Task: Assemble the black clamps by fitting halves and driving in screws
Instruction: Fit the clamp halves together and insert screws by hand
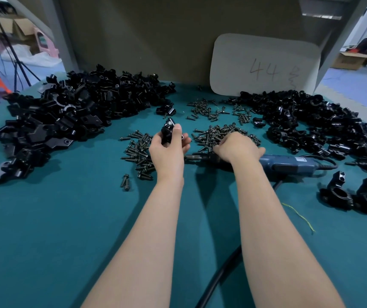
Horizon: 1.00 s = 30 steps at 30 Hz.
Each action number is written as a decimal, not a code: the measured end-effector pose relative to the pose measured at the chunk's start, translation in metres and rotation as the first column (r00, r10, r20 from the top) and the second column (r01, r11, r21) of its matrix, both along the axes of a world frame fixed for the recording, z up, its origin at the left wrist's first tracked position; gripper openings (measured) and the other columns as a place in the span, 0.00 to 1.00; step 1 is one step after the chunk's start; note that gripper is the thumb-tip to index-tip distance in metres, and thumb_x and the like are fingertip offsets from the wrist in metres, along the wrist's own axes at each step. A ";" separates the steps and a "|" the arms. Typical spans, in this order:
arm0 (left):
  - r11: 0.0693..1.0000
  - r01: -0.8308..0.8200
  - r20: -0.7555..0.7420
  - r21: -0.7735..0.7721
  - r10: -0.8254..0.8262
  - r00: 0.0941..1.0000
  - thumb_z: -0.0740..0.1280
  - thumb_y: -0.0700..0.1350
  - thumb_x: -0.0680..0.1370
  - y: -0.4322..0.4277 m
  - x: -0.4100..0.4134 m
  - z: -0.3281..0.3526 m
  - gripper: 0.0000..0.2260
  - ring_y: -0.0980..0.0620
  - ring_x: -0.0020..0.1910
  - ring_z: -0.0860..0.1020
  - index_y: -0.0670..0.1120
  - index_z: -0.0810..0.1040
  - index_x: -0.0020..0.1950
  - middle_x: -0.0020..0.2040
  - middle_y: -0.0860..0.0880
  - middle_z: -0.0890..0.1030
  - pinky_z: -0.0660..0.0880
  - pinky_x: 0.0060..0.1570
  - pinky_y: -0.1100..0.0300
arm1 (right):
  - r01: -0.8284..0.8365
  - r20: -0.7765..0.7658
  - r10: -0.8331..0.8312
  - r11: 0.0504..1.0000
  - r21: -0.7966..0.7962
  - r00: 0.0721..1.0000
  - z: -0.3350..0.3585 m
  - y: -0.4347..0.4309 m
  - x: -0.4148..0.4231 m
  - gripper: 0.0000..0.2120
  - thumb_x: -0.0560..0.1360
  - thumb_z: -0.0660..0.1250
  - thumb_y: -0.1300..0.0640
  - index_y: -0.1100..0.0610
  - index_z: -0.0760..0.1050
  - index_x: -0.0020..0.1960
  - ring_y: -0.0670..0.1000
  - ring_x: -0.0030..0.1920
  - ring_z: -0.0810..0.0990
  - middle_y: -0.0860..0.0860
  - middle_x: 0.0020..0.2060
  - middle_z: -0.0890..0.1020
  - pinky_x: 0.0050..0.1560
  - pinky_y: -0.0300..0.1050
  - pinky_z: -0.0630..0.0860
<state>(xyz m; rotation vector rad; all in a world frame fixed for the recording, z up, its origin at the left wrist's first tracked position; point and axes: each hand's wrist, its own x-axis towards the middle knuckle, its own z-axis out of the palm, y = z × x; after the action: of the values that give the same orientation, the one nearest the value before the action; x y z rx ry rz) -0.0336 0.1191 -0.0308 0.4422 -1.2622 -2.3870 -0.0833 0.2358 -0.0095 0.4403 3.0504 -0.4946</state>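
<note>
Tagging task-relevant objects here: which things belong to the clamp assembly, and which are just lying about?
Job:
clamp gripped by the left hand
right hand reaching into the screw pile
left pile of halves
right pile of halves
electric screwdriver
finished clamps

Lying about:
white card marked 44
yellow thread
cardboard box

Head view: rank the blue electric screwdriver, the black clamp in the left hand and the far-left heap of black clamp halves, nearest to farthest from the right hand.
1. Blue electric screwdriver: just under the right hand.
2. Black clamp: leftwards, in the left hand.
3. Heap of black clamp halves: far left.
</note>
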 end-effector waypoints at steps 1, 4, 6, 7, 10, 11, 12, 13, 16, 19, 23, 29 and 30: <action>1.000 0.009 0.000 0.019 -0.009 1.000 0.66 0.44 0.79 0.000 0.001 0.000 0.03 0.55 0.35 0.81 0.45 0.74 0.48 0.41 0.45 0.82 0.77 0.35 0.67 | 0.018 -0.020 -0.018 1.000 -0.004 1.000 -0.001 0.000 0.000 0.11 0.73 0.66 0.47 0.52 0.78 0.51 0.57 0.52 0.75 0.53 0.50 0.80 0.58 0.54 0.60; 0.993 0.054 -0.001 0.108 -0.054 0.999 0.66 0.43 0.80 -0.002 0.002 0.002 0.04 0.56 0.34 0.81 0.44 0.74 0.48 0.41 0.44 0.82 0.77 0.34 0.66 | 0.065 -0.102 -0.066 0.998 -0.014 0.993 -0.005 0.000 0.000 0.09 0.74 0.66 0.52 0.55 0.72 0.38 0.53 0.37 0.72 0.52 0.36 0.78 0.58 0.54 0.58; 0.970 0.105 -0.022 0.220 -0.102 0.994 0.66 0.43 0.79 -0.005 0.003 0.003 0.05 0.55 0.33 0.81 0.43 0.74 0.47 0.41 0.42 0.82 0.77 0.33 0.66 | 0.066 -0.119 -0.067 0.998 -0.015 0.991 -0.007 0.000 0.000 0.10 0.75 0.65 0.53 0.55 0.71 0.37 0.53 0.35 0.70 0.52 0.33 0.76 0.61 0.55 0.58; 0.947 0.138 -0.041 0.290 -0.132 0.990 0.66 0.43 0.79 -0.008 0.004 0.004 0.05 0.54 0.34 0.82 0.42 0.73 0.48 0.43 0.40 0.83 0.78 0.33 0.65 | 0.051 -0.105 -0.051 0.999 -0.009 0.993 -0.006 0.000 0.000 0.08 0.75 0.64 0.53 0.55 0.74 0.39 0.55 0.39 0.72 0.52 0.35 0.78 0.62 0.56 0.57; 0.834 0.240 -0.118 0.498 -0.209 0.971 0.67 0.43 0.79 -0.015 0.007 0.007 0.08 0.53 0.36 0.82 0.40 0.73 0.53 0.48 0.37 0.84 0.80 0.38 0.65 | 0.003 -0.034 -0.003 1.000 -0.008 0.999 -0.005 0.000 0.000 0.08 0.75 0.63 0.55 0.50 0.79 0.50 0.57 0.50 0.74 0.52 0.45 0.81 0.64 0.58 0.55; 0.793 0.266 -0.143 0.548 -0.224 0.964 0.67 0.43 0.79 -0.016 0.008 0.008 0.07 0.53 0.37 0.82 0.40 0.74 0.53 0.49 0.37 0.83 0.81 0.40 0.64 | 0.001 -0.031 -0.002 1.000 -0.014 1.000 -0.005 0.001 0.000 0.09 0.75 0.62 0.56 0.50 0.79 0.51 0.57 0.51 0.74 0.52 0.46 0.81 0.64 0.58 0.55; 0.758 0.288 -0.165 0.585 -0.237 0.957 0.67 0.42 0.79 -0.017 0.008 0.008 0.07 0.52 0.37 0.82 0.40 0.74 0.52 0.50 0.36 0.83 0.81 0.41 0.63 | 0.007 -0.042 -0.008 1.000 -0.020 0.999 -0.005 0.000 0.001 0.09 0.74 0.62 0.56 0.51 0.79 0.50 0.57 0.51 0.74 0.52 0.45 0.81 0.63 0.57 0.55; 0.730 0.304 -0.179 0.612 -0.247 0.952 0.67 0.42 0.79 -0.018 0.009 0.009 0.06 0.51 0.38 0.83 0.40 0.74 0.51 0.52 0.35 0.82 0.81 0.42 0.63 | 0.021 -0.057 -0.022 0.999 -0.027 0.998 -0.005 0.000 0.001 0.08 0.74 0.62 0.56 0.52 0.79 0.49 0.57 0.49 0.74 0.52 0.43 0.80 0.63 0.57 0.56; 0.677 0.327 -0.195 0.660 -0.266 0.944 0.68 0.40 0.78 -0.018 0.011 0.009 0.06 0.46 0.42 0.84 0.40 0.75 0.53 0.58 0.34 0.79 0.81 0.44 0.61 | 0.058 -0.073 -0.060 0.998 -0.035 0.996 -0.004 -0.003 0.001 0.05 0.72 0.64 0.57 0.54 0.77 0.46 0.57 0.48 0.75 0.52 0.41 0.80 0.62 0.56 0.57; 0.651 0.340 -0.205 0.679 -0.277 0.939 0.68 0.39 0.77 -0.018 0.010 0.008 0.15 0.44 0.46 0.84 0.37 0.73 0.62 0.62 0.34 0.76 0.81 0.45 0.60 | 0.070 -0.049 -0.072 0.997 -0.037 0.996 -0.003 -0.003 -0.001 0.04 0.72 0.67 0.55 0.55 0.75 0.45 0.57 0.49 0.74 0.53 0.42 0.80 0.64 0.57 0.56; 0.698 0.368 -0.191 0.615 -0.320 0.928 0.67 0.41 0.78 -0.017 0.009 0.005 0.11 0.46 0.48 0.83 0.37 0.74 0.58 0.49 0.36 0.83 0.80 0.50 0.58 | 0.062 -0.001 -0.062 0.997 -0.042 0.998 0.001 -0.003 -0.006 0.07 0.72 0.67 0.58 0.56 0.69 0.39 0.57 0.45 0.70 0.53 0.37 0.75 0.62 0.57 0.58; 0.751 0.379 -0.176 0.541 -0.340 0.924 0.66 0.45 0.79 -0.016 0.006 0.002 0.11 0.51 0.44 0.84 0.38 0.75 0.55 0.50 0.39 0.83 0.80 0.48 0.63 | 0.025 0.033 -0.025 1.000 -0.016 0.999 0.001 -0.006 -0.008 0.01 0.73 0.65 0.58 0.55 0.74 0.43 0.58 0.49 0.71 0.54 0.45 0.78 0.63 0.59 0.57; 0.758 0.373 -0.168 0.535 -0.337 0.926 0.66 0.46 0.79 -0.015 0.005 0.002 0.12 0.51 0.44 0.84 0.37 0.75 0.55 0.48 0.39 0.83 0.80 0.47 0.64 | 0.013 0.019 -0.012 1.000 -0.015 1.000 0.000 -0.006 -0.007 0.04 0.73 0.65 0.58 0.54 0.76 0.47 0.58 0.51 0.73 0.54 0.48 0.79 0.62 0.58 0.57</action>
<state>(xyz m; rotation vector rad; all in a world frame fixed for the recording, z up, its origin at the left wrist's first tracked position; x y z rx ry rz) -0.0284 0.1036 -0.0293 0.2997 -0.6242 -3.0753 -0.0908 0.2301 -0.0095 0.4612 3.0258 -0.5114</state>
